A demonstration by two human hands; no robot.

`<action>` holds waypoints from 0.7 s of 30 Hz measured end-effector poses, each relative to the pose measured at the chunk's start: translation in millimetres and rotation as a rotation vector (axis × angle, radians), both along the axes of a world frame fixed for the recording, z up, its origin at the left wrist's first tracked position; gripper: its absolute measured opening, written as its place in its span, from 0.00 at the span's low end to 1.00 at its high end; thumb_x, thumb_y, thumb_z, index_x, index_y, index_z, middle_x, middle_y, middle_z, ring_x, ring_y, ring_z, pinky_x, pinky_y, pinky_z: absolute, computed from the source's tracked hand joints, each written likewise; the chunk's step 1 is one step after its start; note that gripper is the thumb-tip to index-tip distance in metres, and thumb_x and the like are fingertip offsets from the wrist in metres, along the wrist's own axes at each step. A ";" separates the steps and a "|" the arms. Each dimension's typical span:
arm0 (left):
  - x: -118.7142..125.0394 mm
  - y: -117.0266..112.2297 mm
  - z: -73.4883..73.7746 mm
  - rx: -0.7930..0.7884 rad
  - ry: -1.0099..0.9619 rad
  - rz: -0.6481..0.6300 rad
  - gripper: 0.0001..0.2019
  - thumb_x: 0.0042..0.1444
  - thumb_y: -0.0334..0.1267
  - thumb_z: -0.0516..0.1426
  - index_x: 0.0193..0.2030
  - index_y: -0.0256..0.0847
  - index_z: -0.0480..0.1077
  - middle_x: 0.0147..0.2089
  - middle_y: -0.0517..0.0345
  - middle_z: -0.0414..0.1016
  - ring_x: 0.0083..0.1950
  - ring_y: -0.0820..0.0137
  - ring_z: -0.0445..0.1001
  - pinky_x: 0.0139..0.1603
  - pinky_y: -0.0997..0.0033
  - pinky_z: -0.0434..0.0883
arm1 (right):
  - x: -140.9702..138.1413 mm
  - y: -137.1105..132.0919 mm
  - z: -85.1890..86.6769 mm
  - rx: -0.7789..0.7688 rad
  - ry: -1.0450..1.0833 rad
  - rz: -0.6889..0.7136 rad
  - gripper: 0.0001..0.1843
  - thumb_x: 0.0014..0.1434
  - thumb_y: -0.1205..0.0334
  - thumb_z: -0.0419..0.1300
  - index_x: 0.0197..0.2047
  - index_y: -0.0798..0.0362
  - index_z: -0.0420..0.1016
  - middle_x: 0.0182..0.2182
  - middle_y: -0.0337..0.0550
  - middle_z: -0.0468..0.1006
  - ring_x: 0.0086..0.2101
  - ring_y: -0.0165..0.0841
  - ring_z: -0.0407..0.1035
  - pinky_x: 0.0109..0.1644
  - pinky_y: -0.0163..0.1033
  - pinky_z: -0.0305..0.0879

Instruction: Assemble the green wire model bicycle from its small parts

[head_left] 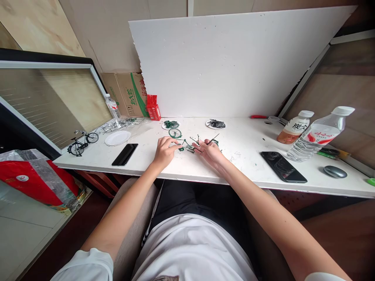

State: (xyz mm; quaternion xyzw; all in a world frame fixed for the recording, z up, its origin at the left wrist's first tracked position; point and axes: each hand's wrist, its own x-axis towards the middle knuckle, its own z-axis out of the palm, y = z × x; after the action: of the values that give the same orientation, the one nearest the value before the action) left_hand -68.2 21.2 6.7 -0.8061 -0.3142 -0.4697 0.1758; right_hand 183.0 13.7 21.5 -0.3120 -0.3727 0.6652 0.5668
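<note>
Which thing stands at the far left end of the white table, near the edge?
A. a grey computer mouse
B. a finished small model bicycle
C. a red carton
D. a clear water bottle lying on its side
B: the finished model bicycle stands upright on its two wheels at the left end of the table, left of the white paper plate and the black phone.

Bright, even indoor light, soft shadows, sharp centre, strong wide-angle bending at edges.

Green bicycle frame (187, 146), white table (249, 156), red carton (153, 107), black phone (125, 154).
</note>
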 end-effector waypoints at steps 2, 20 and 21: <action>7.7 -4.3 -0.3 0.021 0.033 -0.023 0.23 0.66 0.18 0.53 0.45 0.48 0.85 0.48 0.51 0.83 0.56 0.60 0.74 0.56 0.54 0.66 | -1.9 -0.3 -1.8 0.005 -0.001 0.026 0.34 0.47 0.55 0.84 0.36 0.45 0.59 0.41 0.38 0.80 0.58 0.45 0.79 0.61 0.49 0.76; 36.7 -26.5 6.2 -0.237 -0.318 0.077 0.08 0.68 0.39 0.61 0.48 0.40 0.80 0.48 0.44 0.79 0.50 0.59 0.77 0.56 0.57 0.74 | -13.1 7.9 -22.5 0.055 0.031 -0.214 0.36 0.45 0.58 0.83 0.35 0.43 0.54 0.35 0.37 0.80 0.45 0.38 0.82 0.59 0.47 0.79; 38.2 -27.1 6.4 -0.349 -0.346 0.028 0.09 0.68 0.41 0.61 0.46 0.40 0.80 0.42 0.48 0.79 0.43 0.62 0.78 0.49 0.61 0.75 | -12.4 8.3 -22.5 0.070 0.022 -0.243 0.36 0.46 0.57 0.82 0.35 0.43 0.54 0.35 0.37 0.80 0.44 0.39 0.82 0.58 0.48 0.79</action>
State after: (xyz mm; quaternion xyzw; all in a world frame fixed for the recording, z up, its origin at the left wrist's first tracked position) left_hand -30.0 -5.9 13.1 -0.7272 -0.4272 -0.5370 -0.0163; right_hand 170.5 22.0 -1.0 -0.3275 -0.3491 0.5816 0.6578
